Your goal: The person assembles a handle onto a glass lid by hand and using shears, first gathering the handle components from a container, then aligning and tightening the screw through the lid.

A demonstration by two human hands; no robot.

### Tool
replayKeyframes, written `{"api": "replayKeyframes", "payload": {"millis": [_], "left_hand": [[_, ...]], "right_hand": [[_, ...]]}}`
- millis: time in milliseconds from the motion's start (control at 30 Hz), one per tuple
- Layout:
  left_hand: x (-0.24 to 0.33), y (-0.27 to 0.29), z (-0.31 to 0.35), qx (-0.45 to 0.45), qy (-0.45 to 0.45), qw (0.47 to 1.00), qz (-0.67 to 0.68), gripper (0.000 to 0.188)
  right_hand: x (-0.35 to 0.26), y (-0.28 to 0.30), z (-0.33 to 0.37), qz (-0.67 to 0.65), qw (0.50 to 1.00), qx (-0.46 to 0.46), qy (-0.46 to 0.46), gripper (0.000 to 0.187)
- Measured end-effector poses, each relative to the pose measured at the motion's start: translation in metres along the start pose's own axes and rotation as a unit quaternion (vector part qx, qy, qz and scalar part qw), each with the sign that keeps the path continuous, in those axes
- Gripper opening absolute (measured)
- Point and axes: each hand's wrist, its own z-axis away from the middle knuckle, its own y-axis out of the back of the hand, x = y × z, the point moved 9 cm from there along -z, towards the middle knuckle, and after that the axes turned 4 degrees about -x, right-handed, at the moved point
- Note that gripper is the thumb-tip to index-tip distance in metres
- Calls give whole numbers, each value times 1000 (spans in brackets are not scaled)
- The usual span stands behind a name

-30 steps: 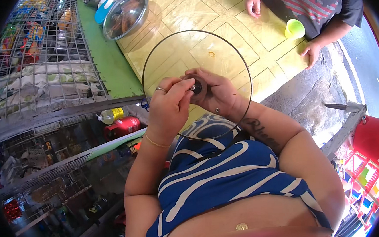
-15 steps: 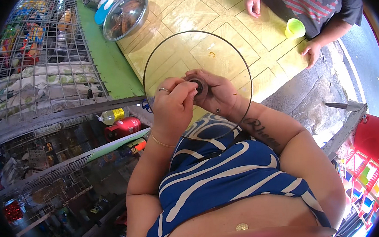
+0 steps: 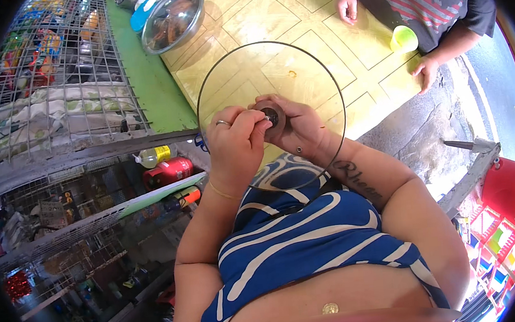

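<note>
A round clear glass lid (image 3: 244, 71) with a thin dark rim is held over the table's near edge. At its middle is a brownish round knob (image 3: 279, 118) with a dark centre. From beneath the glass, my right hand (image 3: 302, 127) has its fingers closed round the knob. My left hand (image 3: 234, 137), wearing a ring, lies on the upper side. Its thumb and fingers pinch together at the knob's centre, on something too small to make out. A small metal vent hole (image 3: 299, 150) shows in the glass near my right wrist.
A yellow patterned table (image 3: 258, 15) lies ahead. A glass-covered bowl (image 3: 173, 21) of brown food stands far left, by a green ledge (image 3: 135, 61) and wire rack (image 3: 81, 72). Across the table, a person's hands (image 3: 426, 74) rest near a yellow-green cup (image 3: 403, 39). A red bottle (image 3: 171, 172) sits on a lower shelf.
The view has shifted very slightly. My left fingertips have moved a little at the knob's centre, and more of the dark centre shows. Both hands stay in place on the lid.
</note>
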Motion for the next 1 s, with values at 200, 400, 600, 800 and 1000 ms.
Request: {"api": "replayKeyframes", "payload": {"millis": [200,400,600,800,1000], "left_hand": [[2,-2,1,7,-8,1000,22,14],[-3,-4,2,17,-16,999,23,16],[-5,-3,0,3,0,999,36,14],[-9,-7,2,14,-10,999,40,13],[-6,0,0,17,21,999,31,14]], "right_hand": [[-1,12,-1,-5,1000,-10,10,32],[2,3,1,20,1000,12,-8,32],[-2,9,-2,31,999,11,6,32],[-2,1,-1,53,998,34,9,31],[1,3,-1,29,999,12,5,30]]}}
